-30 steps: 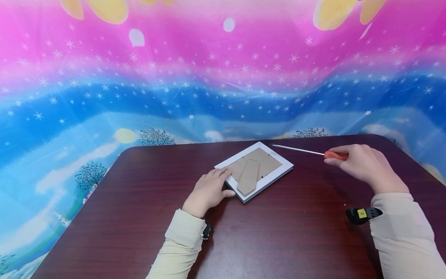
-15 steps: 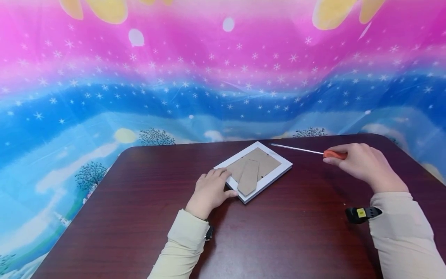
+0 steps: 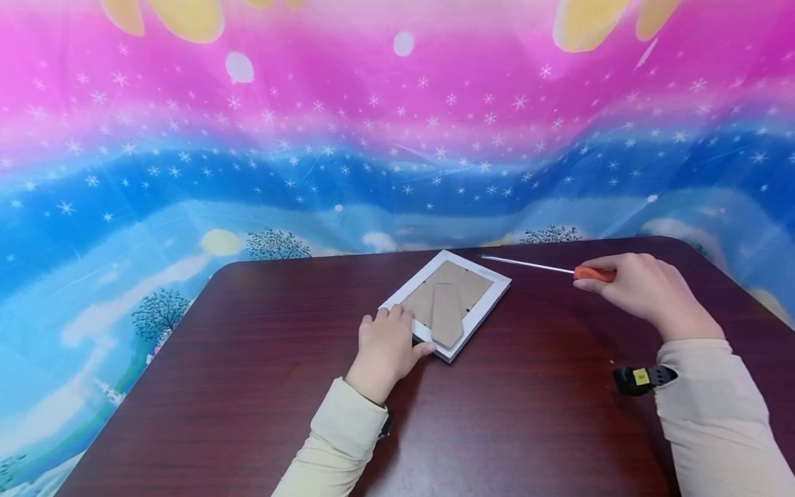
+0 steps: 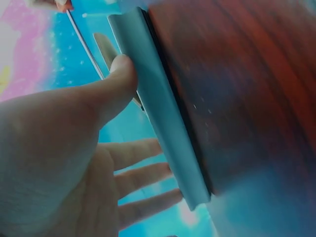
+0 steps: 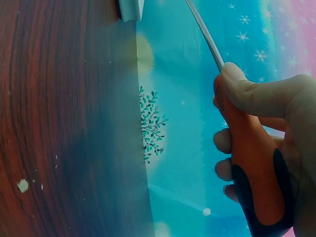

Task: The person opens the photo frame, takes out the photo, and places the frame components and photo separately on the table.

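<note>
A white-edged photo frame (image 3: 488, 298) lies face down on the table, its brown backing board and stand leg (image 3: 447, 314) uppermost. My left hand (image 3: 386, 348) touches its left side. In the left wrist view, the thumb lies against the side moulding (image 4: 160, 111), while the other fingers reach straight to it farther along. To the right, my right hand (image 3: 640, 293) grips a screwdriver (image 5: 256, 163) by its orange and black handle. The slim metal shaft (image 3: 528, 264) points left, its tip beyond the frame's right side in the head view.
The dark red wooden table (image 3: 267, 373) has rounded far corners. Behind it hangs a pink and blue cloth (image 3: 348, 110) printed with snowflakes and trees. Small pale specks (image 5: 22, 185) dot the tabletop near the right hand.
The photo frame has turned clockwise, its near corner shifting right and its far corner left. My left hand has moved right along with it. The right hand and screwdriver have barely moved.
</note>
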The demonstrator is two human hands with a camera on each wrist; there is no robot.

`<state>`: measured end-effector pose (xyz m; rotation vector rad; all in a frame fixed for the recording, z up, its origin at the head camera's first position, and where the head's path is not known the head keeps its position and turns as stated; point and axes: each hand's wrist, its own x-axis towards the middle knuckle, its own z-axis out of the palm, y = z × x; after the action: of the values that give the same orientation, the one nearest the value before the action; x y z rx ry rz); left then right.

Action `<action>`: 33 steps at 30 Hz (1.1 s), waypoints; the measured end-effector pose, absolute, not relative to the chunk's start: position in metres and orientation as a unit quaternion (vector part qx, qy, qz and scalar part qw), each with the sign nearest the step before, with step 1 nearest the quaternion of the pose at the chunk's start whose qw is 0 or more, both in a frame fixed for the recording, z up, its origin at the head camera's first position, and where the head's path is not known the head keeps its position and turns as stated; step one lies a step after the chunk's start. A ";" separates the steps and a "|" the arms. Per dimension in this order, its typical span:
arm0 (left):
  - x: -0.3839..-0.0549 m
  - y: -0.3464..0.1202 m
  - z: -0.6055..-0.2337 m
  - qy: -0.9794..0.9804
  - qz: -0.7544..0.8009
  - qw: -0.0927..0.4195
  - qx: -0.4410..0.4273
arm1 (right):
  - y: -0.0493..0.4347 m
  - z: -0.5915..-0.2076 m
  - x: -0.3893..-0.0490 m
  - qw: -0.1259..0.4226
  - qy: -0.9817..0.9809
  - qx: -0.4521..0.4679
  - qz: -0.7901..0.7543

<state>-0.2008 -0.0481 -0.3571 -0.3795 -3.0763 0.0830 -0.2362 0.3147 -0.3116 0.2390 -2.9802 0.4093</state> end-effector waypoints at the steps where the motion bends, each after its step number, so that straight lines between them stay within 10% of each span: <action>1: -0.199 -0.046 -0.357 -0.992 0.035 0.022 -0.120 | 0.314 -0.312 -0.236 0.062 -0.986 0.079 0.135; 33: -0.216 -0.074 -0.358 -0.988 -0.023 -0.003 -0.151 | 0.312 -0.309 -0.235 0.070 -0.985 0.085 0.130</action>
<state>-0.2160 -0.0737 -0.3584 -0.4749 -3.1098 -0.0727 -0.2349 0.3123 -0.3087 0.2557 -2.9642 0.3915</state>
